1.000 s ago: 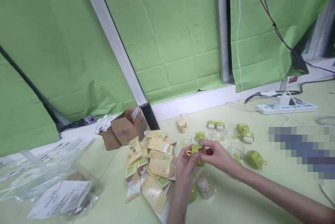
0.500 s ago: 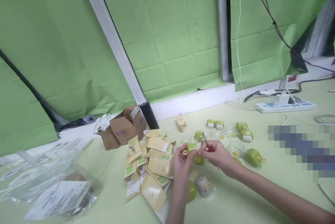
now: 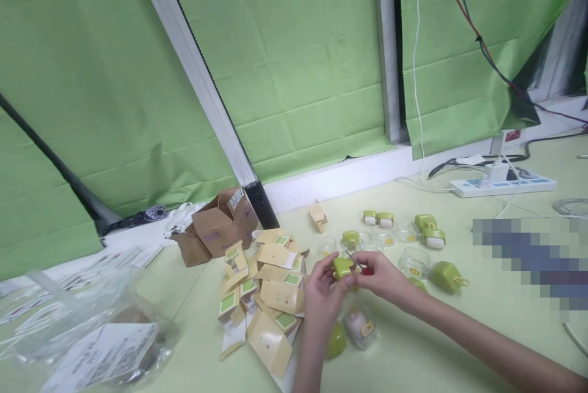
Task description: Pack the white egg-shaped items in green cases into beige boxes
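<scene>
So my left fingers (image 3: 324, 264) are pinching a small green case (image 3: 342, 268) up off the surface (image 3: 404, 344), and my right fingers (image 3: 371, 258) are pinching a thin red-handled tool (image 3: 366, 270), tip right by the case. Can't tell if it's actually touching. Just below there's a clear pack (image 3: 361, 325) with something white and a yellow loop inside. Over to the right, another green case (image 3: 445, 276) with a loop, beside a clear tray (image 3: 414, 262). Left of my hands: a messy heap of beige cartons (image 3: 275, 295), then a brown cardboard box (image 3: 220, 224) behind it.
</scene>
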`<action>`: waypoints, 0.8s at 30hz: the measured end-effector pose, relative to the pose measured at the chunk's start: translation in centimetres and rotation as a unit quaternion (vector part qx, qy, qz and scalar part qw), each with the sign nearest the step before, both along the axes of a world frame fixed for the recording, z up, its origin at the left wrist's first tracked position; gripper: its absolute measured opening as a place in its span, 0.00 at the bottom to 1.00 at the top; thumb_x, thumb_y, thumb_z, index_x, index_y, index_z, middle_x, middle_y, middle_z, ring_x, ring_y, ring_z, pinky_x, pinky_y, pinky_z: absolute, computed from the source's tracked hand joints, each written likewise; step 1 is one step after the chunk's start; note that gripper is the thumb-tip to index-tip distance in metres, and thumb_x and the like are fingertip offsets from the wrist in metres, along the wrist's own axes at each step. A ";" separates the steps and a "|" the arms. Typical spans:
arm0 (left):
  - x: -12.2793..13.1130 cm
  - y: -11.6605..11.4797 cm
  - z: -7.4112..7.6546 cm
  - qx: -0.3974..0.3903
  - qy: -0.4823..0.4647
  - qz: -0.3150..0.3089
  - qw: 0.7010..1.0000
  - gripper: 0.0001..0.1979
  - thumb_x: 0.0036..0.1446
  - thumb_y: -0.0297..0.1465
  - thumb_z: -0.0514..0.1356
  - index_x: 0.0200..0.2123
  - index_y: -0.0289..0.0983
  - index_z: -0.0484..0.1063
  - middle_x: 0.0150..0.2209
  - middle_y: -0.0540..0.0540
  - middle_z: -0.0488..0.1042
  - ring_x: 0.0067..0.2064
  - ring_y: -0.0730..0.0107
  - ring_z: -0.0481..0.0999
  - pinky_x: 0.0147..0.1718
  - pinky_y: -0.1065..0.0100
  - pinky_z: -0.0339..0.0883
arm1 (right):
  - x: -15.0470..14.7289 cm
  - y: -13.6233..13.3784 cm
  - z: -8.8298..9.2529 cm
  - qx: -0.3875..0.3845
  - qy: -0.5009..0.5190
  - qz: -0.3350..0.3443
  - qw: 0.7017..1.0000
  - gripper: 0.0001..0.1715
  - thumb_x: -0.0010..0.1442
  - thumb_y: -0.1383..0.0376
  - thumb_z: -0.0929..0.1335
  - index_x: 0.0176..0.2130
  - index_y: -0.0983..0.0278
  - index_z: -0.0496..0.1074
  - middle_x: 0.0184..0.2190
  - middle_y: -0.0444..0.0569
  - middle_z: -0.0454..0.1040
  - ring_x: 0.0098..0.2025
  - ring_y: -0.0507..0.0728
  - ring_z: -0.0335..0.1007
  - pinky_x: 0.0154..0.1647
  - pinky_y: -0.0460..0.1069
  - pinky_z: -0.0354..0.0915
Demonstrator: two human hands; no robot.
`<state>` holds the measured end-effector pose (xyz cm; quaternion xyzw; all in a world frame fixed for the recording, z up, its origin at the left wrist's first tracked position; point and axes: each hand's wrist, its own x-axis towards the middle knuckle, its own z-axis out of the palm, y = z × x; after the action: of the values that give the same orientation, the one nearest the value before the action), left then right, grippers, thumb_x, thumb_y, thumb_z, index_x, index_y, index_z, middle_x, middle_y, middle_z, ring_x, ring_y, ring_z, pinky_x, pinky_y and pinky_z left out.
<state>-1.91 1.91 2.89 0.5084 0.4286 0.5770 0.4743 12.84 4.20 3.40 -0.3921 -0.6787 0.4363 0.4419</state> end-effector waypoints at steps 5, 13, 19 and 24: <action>-3.4 0.6 1.3 0.109 0.152 0.195 0.963 0.20 0.46 0.36 0.63 0.43 0.37 0.69 0.47 0.41 0.70 0.52 0.56 0.66 0.51 0.60 0.58 | -0.6 1.3 -0.2 0.040 -0.077 -0.023 0.996 0.08 0.54 0.67 0.63 0.30 0.65 0.72 0.28 0.46 0.73 0.31 0.52 0.67 0.30 0.45 0.60; -0.3 -2.4 3.1 0.046 0.348 -0.095 0.932 0.17 0.49 0.31 0.60 0.45 0.41 0.67 0.46 0.45 0.71 0.47 0.60 0.68 0.47 0.63 0.60 | -0.3 3.7 0.1 0.076 -0.224 0.010 0.972 0.12 0.53 0.66 0.65 0.22 0.66 0.74 0.18 0.43 0.70 0.21 0.50 0.62 0.23 0.44 0.55; 4.0 -2.4 1.5 0.082 0.475 -0.216 0.849 0.20 0.45 0.35 0.63 0.44 0.42 0.69 0.43 0.46 0.71 0.48 0.56 0.66 0.48 0.60 0.57 | 8.2 2.3 3.2 0.121 -0.290 0.064 0.947 0.07 0.51 0.64 0.68 0.29 0.63 0.76 0.28 0.46 0.73 0.27 0.53 0.66 0.27 0.46 0.59; 6.6 -1.3 -0.3 0.120 0.536 -0.166 0.819 0.28 0.41 0.39 0.65 0.47 0.38 0.66 0.47 0.40 0.66 0.49 0.48 0.62 0.47 0.53 0.55 | 11.3 1.2 3.8 0.139 -0.304 0.015 0.942 0.16 0.60 0.60 0.61 0.33 0.63 0.75 0.29 0.47 0.70 0.27 0.52 0.63 0.27 0.47 0.59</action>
<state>4.73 0.57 2.55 0.8535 0.4520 0.1728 0.1936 24.11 5.36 7.19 -0.4302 -0.8404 0.2045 0.2584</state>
